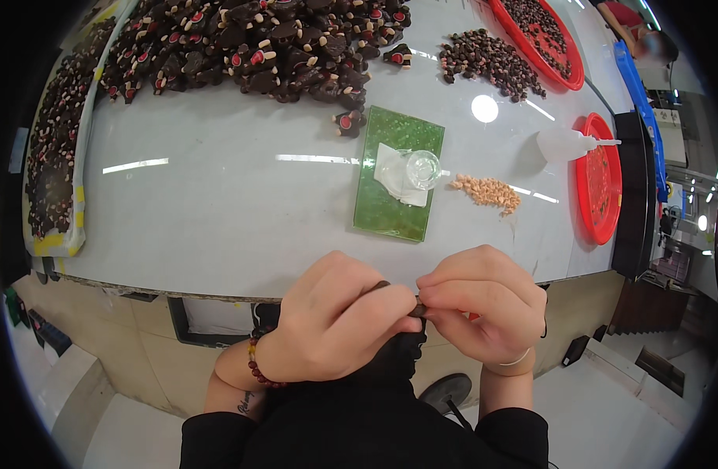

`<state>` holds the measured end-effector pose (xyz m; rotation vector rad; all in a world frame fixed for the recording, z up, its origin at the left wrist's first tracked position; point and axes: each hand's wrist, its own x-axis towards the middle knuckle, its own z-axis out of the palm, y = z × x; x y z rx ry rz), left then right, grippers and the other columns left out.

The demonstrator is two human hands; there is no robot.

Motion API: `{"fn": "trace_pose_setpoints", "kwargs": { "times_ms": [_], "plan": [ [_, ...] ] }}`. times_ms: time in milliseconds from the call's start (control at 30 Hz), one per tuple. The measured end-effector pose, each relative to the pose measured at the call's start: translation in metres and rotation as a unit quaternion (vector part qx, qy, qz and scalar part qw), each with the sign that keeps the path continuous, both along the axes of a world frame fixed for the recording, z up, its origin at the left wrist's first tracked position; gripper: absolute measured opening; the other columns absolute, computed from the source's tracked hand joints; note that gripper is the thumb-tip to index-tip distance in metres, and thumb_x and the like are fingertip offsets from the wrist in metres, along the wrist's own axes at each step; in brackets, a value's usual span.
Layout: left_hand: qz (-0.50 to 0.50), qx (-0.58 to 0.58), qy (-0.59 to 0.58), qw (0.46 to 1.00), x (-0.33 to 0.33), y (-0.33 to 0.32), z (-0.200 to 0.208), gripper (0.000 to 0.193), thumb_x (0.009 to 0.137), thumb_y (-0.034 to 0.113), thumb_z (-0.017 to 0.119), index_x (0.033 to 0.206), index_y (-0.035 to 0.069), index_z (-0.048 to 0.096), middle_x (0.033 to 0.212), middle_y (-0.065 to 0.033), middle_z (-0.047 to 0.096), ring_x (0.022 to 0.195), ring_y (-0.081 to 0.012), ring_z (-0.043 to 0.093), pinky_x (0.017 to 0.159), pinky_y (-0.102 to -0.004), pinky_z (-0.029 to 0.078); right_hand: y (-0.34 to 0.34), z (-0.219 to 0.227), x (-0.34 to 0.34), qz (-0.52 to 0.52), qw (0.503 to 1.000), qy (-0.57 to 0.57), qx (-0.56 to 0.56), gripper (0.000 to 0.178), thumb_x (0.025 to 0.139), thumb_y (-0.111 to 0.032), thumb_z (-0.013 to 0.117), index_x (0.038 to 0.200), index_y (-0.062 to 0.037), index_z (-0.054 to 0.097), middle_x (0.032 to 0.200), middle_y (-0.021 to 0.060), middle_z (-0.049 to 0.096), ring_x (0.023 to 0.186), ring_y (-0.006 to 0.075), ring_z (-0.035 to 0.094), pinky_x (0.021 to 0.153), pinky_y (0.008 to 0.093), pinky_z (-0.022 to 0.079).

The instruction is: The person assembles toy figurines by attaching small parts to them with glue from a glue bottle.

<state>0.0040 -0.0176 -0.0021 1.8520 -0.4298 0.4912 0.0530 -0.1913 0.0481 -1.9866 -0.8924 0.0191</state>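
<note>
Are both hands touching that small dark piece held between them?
Touching. The head view shows the left hand wrapped around the small dark piece and the right hand's fingertips pinching its exposed end.

Both forearms come up from below, bare from pushed-up black sleeves, and meet close before the chest. The left hand (332,316) is curled into a loose fist, knuckles up, a bead bracelet at its wrist. The right hand (484,309) pinches thumb against forefinger, touching the left's fingertips.
</note>
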Motion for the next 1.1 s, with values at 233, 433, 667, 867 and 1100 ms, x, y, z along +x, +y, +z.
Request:
{"fn": "trace_pose_setpoints", "kwargs": {
  "times_ms": [233, 433, 667, 867, 1100],
  "plan": [
    [-0.011, -0.018, 0.035, 0.999, 0.004, 0.015, 0.004, 0.026, 0.072, 0.012, 0.075, 0.092, 0.002, 0.061, 0.079, -0.0068, 0.054, 0.062, -0.0194, 0.053, 0.052, -0.0275, 0.044, 0.003, 0.000, 0.013, 0.003, 1.000, 0.008, -0.030, 0.021, 0.062, 0.006, 0.071, 0.080, -0.0008, 0.063, 0.077, 0.0073, 0.062, 0.064, 0.0202, 0.058, 0.056, 0.0274, 0.047],
    [-0.018, -0.110, 0.100, 0.989, 0.004, 0.025, -0.003, 0.031, 0.074, 0.004, 0.072, 0.103, 0.000, 0.061, 0.092, -0.0085, 0.061, 0.070, -0.0180, 0.057, 0.057, -0.0253, 0.048, -0.004, -0.015, 0.043, -0.116, 0.991, 0.068, 0.008, 0.009, 0.073, 0.006, 0.062, 0.077, -0.0003, 0.058, 0.071, 0.0037, 0.059, 0.062, 0.0130, 0.055, 0.060, 0.0232, 0.044],
    [-0.059, -0.045, -0.001, 0.997, 0.002, 0.019, -0.006, 0.027, 0.072, 0.011, 0.077, 0.096, 0.007, 0.066, 0.086, -0.0070, 0.056, 0.063, -0.0144, 0.053, 0.053, -0.0236, 0.045, 0.014, 0.001, 0.016, 0.064, 0.928, 0.368, 0.004, 0.010, 0.062, 0.001, 0.062, 0.070, 0.0017, 0.056, 0.067, 0.0085, 0.058, 0.061, 0.0153, 0.053, 0.057, 0.0239, 0.041],
    [-0.063, -0.068, 0.034, 0.995, 0.004, 0.018, 0.000, 0.027, 0.067, 0.013, 0.079, 0.092, 0.012, 0.068, 0.083, -0.0053, 0.057, 0.061, -0.0146, 0.054, 0.051, -0.0236, 0.045, 0.004, -0.003, 0.014, 0.074, 0.870, 0.477, 0.100, 0.009, 0.072, -0.001, 0.064, 0.079, 0.0016, 0.059, 0.071, 0.0058, 0.060, 0.064, 0.0121, 0.054, 0.060, 0.0232, 0.042],
    [-0.026, -0.044, 0.015, 0.999, 0.002, 0.018, -0.002, 0.029, 0.065, 0.010, 0.080, 0.090, 0.011, 0.066, 0.085, -0.0047, 0.056, 0.060, -0.0136, 0.051, 0.050, -0.0235, 0.041, 0.004, -0.006, 0.010, 0.058, 0.963, 0.258, 0.052, 0.013, 0.072, 0.002, 0.069, 0.084, 0.0003, 0.064, 0.073, 0.0069, 0.063, 0.064, 0.0165, 0.060, 0.059, 0.0251, 0.047]
  ]
}}
